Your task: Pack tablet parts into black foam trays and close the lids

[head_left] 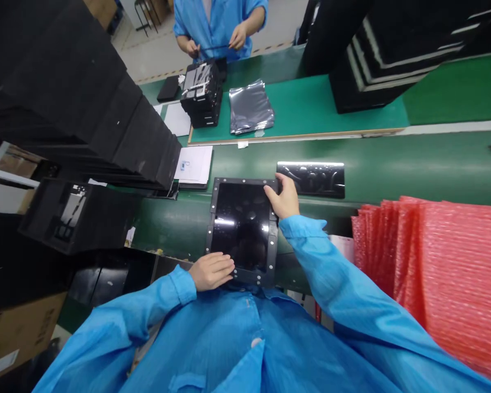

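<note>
A black tray [273, 243] with pale round dots along its rim lies in front of my body, near the bench's front edge. In it is a glossy black screen panel [241, 226] that reflects the lights. My left hand [211, 271] lies flat at the near left corner, its fingers stretched over the rim and the panel's edge. At the far right corner, my right hand [285, 197] grips the tray's side, thumb on top near the panel and index finger along the edge; the other fingers are partly hidden. Just beyond it lies a second glossy black panel [311, 180].
Red bubble-wrap bags [454, 262] are stacked at right. Tall piles of black trays [118, 120] stand at left, near white papers [194, 164]. Across the bench are silvery bags [251, 107], a black stack [202, 93] and a co-worker [221, 27] holding a thin dark item.
</note>
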The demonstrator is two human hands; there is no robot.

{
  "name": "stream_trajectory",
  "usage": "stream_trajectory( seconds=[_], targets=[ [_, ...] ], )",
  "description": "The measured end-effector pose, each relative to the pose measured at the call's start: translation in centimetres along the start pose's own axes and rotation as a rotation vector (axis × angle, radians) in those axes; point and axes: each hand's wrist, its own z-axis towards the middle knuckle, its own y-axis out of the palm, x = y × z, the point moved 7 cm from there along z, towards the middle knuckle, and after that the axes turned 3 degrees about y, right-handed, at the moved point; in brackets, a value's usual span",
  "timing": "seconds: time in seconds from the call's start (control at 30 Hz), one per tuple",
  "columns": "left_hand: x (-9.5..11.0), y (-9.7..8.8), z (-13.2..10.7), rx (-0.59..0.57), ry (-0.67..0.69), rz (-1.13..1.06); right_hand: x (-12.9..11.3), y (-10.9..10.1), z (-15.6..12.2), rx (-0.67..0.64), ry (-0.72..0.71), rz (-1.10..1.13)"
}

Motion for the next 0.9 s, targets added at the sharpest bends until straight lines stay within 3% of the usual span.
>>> stream_trajectory(
  seconds=[0.13, 0.23, 0.3, 0.37, 0.47, 0.53, 0.67, 0.8, 0.9],
  targets=[
    [-1.1, 1.0, 0.0, -0.028, -0.003, -0.007, -5.3, 2.5, -0.9, -0.211, -0.331, -0.263],
    [-1.3, 1.6, 0.8, -0.073, 0.027, -0.016, -6.9, 4.7, -1.4, -0.357, -0.405, -0.317],
    [-1.2, 1.7, 0.8, -0.092, 0.071, -0.063, -6.9, 5.3, -1.3, -0.354, -0.389, -0.351],
    [-1.8, 1.0, 0.3, -0.033, 0.075, -0.137, -6.8, 5.4, -1.2, -0.308, -0.367, -0.389],
    [-6.0, -1.7, -1.0, 0.251, -0.154, -0.258, -7.3, 5.5, -2.1, -0.238, -0.344, -0.474],
    [-9.5, -2.4, -1.7, 0.371, -0.327, -0.375, -8.0, 5.8, -3.6, -0.231, -0.315, -0.542],
    [-12.7, -1.8, -1.3, 0.28, -0.344, -0.538, -10.0, 6.3, -8.1, -0.19, -0.245, -0.579],
    [-13.7, -2.4, -1.8, 0.24, -0.375, -0.384, -12.0, 5.7, -13.0, -0.125, -0.164, -0.511],
    [-13.5, -2.5, -2.0, 0.23, -0.404, -0.397, -12.8, 5.3, -15.4, -0.096, -0.098, -0.438]
  ],
)
